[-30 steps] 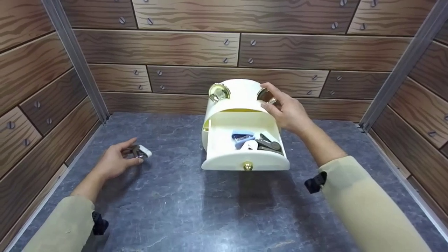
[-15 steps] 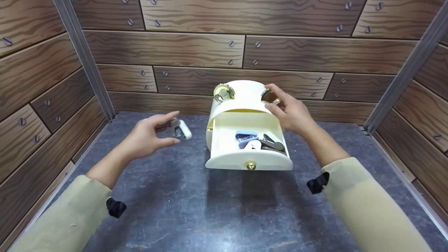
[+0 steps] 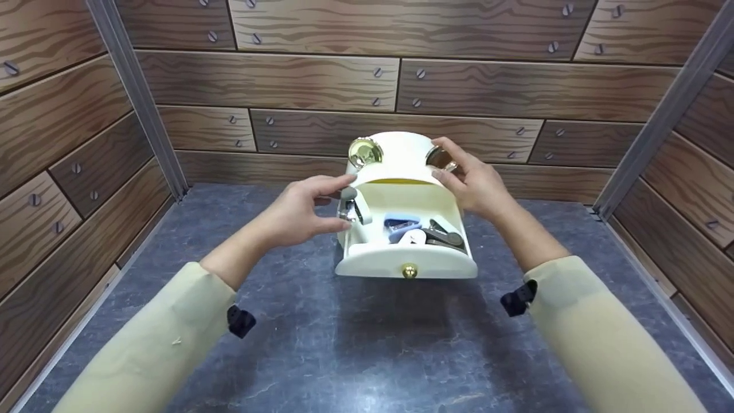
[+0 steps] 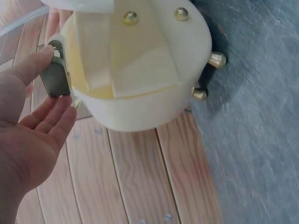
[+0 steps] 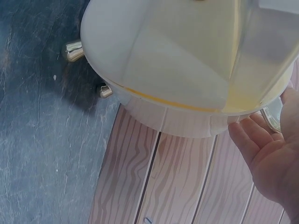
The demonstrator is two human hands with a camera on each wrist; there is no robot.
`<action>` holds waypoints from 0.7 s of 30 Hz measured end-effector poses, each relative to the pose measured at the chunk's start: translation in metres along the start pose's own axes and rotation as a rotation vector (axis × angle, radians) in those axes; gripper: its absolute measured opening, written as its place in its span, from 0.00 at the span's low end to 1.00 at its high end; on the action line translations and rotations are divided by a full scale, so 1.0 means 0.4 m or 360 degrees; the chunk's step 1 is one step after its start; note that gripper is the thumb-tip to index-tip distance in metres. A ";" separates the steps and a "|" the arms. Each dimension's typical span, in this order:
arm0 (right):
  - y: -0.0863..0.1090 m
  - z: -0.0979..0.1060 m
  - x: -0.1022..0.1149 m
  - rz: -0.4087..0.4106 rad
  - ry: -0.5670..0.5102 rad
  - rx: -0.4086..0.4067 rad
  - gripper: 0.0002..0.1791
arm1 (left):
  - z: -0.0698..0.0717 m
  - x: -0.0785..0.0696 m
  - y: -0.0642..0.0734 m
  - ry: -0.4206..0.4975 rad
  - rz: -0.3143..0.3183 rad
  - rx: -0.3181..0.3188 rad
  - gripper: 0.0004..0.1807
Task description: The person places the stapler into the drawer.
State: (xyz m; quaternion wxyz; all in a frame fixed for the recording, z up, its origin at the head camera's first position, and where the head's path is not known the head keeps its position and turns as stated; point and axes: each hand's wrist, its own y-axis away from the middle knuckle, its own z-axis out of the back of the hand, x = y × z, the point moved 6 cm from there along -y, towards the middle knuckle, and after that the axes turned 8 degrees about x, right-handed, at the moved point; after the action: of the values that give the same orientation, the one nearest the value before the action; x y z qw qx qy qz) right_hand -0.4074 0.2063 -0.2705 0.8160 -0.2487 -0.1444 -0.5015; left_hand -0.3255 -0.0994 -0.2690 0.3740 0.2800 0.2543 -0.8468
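Note:
My left hand (image 3: 304,212) pinches a grey and white clip (image 3: 355,205) between thumb and fingertips, over the left side of the pulled-out drawer (image 3: 405,263). The left wrist view shows the clip's grey side (image 4: 57,78) beside the box. Inside the drawer lie a blue clip (image 3: 399,225), a white round-ended piece (image 3: 413,237) and dark grey clips (image 3: 444,235). The drawer belongs to a cream rounded storage box (image 3: 401,149) with gold bell-like domes on top. My right hand (image 3: 476,180) grips the box at its right dome (image 3: 438,158), thumb in front, fingers behind.
The box stands on a dark blue marbled tabletop (image 3: 287,344), on small gold feet (image 5: 74,51). Wood-patterned panels (image 3: 321,80) enclose the back and both sides, with grey metal posts (image 3: 137,97) at the corners. A gold knob (image 3: 409,271) sticks out from the drawer front.
My left hand has lifted the clip from low on the left and carried it right, to over the drawer. The right hand keeps its hold on the box, and the drawer stays out.

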 end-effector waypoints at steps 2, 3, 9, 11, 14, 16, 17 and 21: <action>-0.001 -0.001 0.000 0.0004 0.0005 0.0005 0.31 | -0.013 0.001 -0.012 -0.0026 0.0007 0.0035 0.42; -0.001 -0.001 0.000 0.0006 0.0006 0.0007 0.31 | -0.020 0.002 -0.017 -0.0041 0.0015 0.0053 0.42; -0.005 0.000 0.003 0.0018 -0.0008 0.0001 0.31 | -0.050 0.002 -0.041 -0.0101 0.0017 0.0143 0.42; -0.006 -0.001 0.004 0.0019 -0.0011 0.0004 0.31 | -0.057 0.001 -0.046 -0.0123 0.0007 0.0168 0.43; -0.005 -0.003 0.002 0.0013 -0.0011 0.0010 0.31 | -0.066 0.001 -0.049 -0.0161 0.0004 0.0199 0.43; -0.003 -0.004 0.001 0.0007 -0.0015 0.0017 0.31 | -0.070 0.004 -0.050 -0.0188 0.0010 0.0220 0.43; -0.003 -0.004 0.001 0.0008 -0.0012 0.0012 0.31 | -0.072 0.004 -0.051 -0.0206 0.0010 0.0232 0.43; -0.001 -0.003 -0.001 0.0013 0.0007 0.0000 0.31 | -0.077 0.004 -0.054 -0.0260 0.0002 0.0276 0.44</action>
State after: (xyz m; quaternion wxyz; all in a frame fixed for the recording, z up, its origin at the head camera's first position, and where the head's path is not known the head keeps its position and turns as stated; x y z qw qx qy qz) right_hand -0.4080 0.2056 -0.2716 0.8183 -0.2483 -0.1416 -0.4986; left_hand -0.3343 -0.0678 -0.2871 0.3685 0.2416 0.1485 -0.8853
